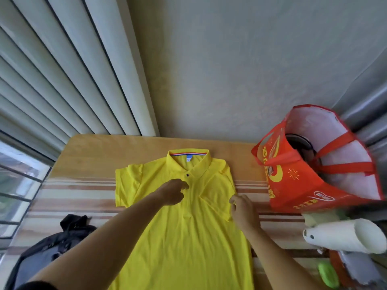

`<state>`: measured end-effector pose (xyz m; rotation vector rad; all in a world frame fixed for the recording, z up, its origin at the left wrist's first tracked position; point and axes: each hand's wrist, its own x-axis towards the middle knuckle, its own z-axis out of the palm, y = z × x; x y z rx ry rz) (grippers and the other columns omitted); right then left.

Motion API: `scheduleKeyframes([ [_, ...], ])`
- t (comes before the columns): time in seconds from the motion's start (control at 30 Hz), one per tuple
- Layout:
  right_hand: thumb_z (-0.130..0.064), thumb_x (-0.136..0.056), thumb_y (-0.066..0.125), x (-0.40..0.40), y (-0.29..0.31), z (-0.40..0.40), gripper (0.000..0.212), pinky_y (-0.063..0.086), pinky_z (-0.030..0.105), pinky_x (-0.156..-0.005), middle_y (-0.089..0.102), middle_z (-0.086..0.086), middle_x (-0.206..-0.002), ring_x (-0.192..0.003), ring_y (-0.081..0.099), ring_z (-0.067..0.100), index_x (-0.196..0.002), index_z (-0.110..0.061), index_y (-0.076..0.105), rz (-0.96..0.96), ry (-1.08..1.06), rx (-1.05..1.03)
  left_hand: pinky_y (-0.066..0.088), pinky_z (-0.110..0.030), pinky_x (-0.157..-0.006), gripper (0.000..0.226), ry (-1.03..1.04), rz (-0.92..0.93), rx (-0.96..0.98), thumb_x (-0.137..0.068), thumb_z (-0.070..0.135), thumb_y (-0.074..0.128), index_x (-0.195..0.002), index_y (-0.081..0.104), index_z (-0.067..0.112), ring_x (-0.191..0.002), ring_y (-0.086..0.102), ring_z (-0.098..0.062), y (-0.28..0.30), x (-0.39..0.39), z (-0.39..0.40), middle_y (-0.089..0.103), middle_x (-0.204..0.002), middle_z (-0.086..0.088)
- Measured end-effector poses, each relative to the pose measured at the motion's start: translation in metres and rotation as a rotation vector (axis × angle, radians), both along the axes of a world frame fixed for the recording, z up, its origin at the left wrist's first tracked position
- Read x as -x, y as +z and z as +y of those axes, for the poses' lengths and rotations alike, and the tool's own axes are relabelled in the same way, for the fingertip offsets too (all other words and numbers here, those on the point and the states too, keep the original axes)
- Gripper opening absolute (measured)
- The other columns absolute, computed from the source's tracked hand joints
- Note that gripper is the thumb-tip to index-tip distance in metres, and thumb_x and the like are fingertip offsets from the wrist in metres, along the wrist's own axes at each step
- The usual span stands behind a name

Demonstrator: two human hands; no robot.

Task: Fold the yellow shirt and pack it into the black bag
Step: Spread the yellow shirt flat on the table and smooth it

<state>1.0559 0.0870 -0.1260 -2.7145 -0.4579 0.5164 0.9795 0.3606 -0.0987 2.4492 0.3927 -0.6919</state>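
Smoothing stage: shirt (184,227) lies flat, face up, collar away from me, on the striped surface (69,197).
Left grip (172,192): fingers curled loosely, resting on the chest by the placket; holding nothing.
Right grip (243,208): fingertips pinching the edge of the shirt's sleeve.
Bag (52,245): black, slumped at my near left, apart from the shirt.
Done: spreading only.
Left: every fold, then packing.
Bystander: red tote (303,174) at right, not needed.
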Motion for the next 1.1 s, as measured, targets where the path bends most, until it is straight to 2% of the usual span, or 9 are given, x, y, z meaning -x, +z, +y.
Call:
scheduleKeyframes([
  [0.13, -0.007, -0.085, 0.061, -0.005, -0.024, -0.009, 0.016, 0.053, 0.039, -0.069, 0.053, -0.001, -0.099, -0.085, 0.063, 0.022, -0.092, -0.022, 0.059, -0.02, 0.111, -0.047, 0.038, -0.038, -0.11, 0.055, 0.0, -0.064, 0.057, -0.087, 0.009, 0.054, -0.141, 0.051, 0.019, -0.13, 0.049, -0.024, -0.018, -0.061, -0.036, 0.053, -0.14, -0.006],
  [0.23, -0.004, -0.082, 0.064, -0.003, -0.031, -0.019, 0.017, 0.05, 0.036, -0.065, 0.054, 0.001, -0.092, -0.08, 0.06, 0.021, -0.091, -0.016, 0.057, -0.097, 0.032, -0.182, 0.038, -0.042, -0.109, 0.052, 0.063, -0.117, 0.03, -0.092, 0.018, 0.058, -0.142, 0.047, 0.012, -0.132, 0.046, -0.03, -0.034, -0.1, -0.06, 0.05, -0.14, -0.013],
  [0.4, -0.019, -0.079, 0.062, -0.003, -0.036, -0.044, 0.028, 0.053, 0.038, -0.059, 0.055, 0.003, -0.102, -0.086, 0.06, 0.025, -0.106, -0.016, 0.053, -0.095, 0.125, -0.162, 0.046, -0.042, -0.098, 0.038, 0.11, -0.147, -0.027, -0.091, 0.038, 0.064, -0.114, 0.068, 0.009, -0.116, 0.055, -0.03, -0.045, -0.151, -0.082, 0.066, -0.115, -0.014],
  [0.5, -0.028, -0.082, 0.056, -0.01, -0.043, -0.056, 0.037, 0.056, 0.036, -0.063, 0.057, 0.003, -0.108, -0.091, 0.061, 0.023, -0.118, -0.017, 0.05, -0.063, 0.295, -0.089, 0.054, -0.041, -0.088, 0.022, 0.195, -0.141, -0.037, -0.083, 0.034, 0.069, -0.097, 0.072, 0.017, -0.106, 0.063, -0.028, -0.044, -0.169, -0.094, 0.07, -0.107, -0.008],
  [0.6, -0.025, -0.09, 0.039, -0.019, -0.046, -0.063, 0.03, 0.058, 0.036, -0.063, 0.062, 0.001, -0.104, -0.087, 0.068, 0.023, -0.117, -0.018, 0.05, -0.062, 0.387, -0.035, 0.055, -0.04, -0.086, 0.02, 0.257, -0.154, -0.028, -0.086, 0.025, 0.063, -0.099, 0.072, 0.013, -0.104, 0.065, -0.033, -0.041, -0.187, -0.105, 0.073, -0.108, -0.011],
  [0.8, -0.019, -0.08, 0.048, -0.034, -0.031, -0.077, 0.026, 0.049, 0.03, -0.051, 0.06, 0.0, -0.089, -0.067, 0.063, 0.019, -0.101, -0.016, 0.062, -0.191, 0.376, -0.036, 0.051, -0.034, -0.087, 0.022, 0.357, -0.171, 0.039, -0.084, 0.022, 0.072, -0.102, 0.074, 0.011, -0.106, 0.066, -0.029, -0.047, -0.216, -0.116, 0.074, -0.108, -0.01],
  [0.9, -0.024, -0.082, 0.056, -0.038, -0.031, -0.078, 0.021, 0.047, 0.03, -0.056, 0.055, 0.002, -0.093, -0.07, 0.058, 0.019, -0.101, -0.016, 0.06, -0.197, 0.368, -0.062, 0.051, -0.039, -0.089, 0.03, 0.241, -0.207, -0.008, -0.083, 0.018, 0.072, -0.111, 0.067, 0.009, -0.109, 0.061, -0.032, -0.049, -0.211, -0.125, 0.068, -0.115, -0.013],
  [1.03, -0.021, -0.084, 0.053, -0.04, -0.023, -0.061, 0.021, 0.049, 0.034, -0.067, 0.055, 0.005, -0.103, -0.086, 0.055, 0.021, -0.102, -0.012, 0.058, -0.273, 0.448, -0.077, 0.047, -0.045, -0.073, 0.034, -0.121, -0.446, -0.309, -0.076, 0.001, 0.06, -0.108, 0.058, 0.011, -0.105, 0.053, -0.035, -0.045, -0.181, -0.134, 0.055, -0.11, -0.011],
  [1.1, -0.019, -0.084, 0.05, -0.04, -0.024, -0.052, 0.023, 0.051, 0.035, -0.071, 0.055, 0.004, -0.107, -0.092, 0.056, 0.022, -0.104, -0.012, 0.058, -0.253, 0.508, -0.054, 0.05, -0.044, -0.077, 0.043, -0.282, -0.411, -0.331, -0.076, 0.003, 0.06, -0.117, 0.058, 0.016, -0.112, 0.051, -0.031, -0.047, -0.165, -0.134, 0.054, -0.118, -0.007],
])
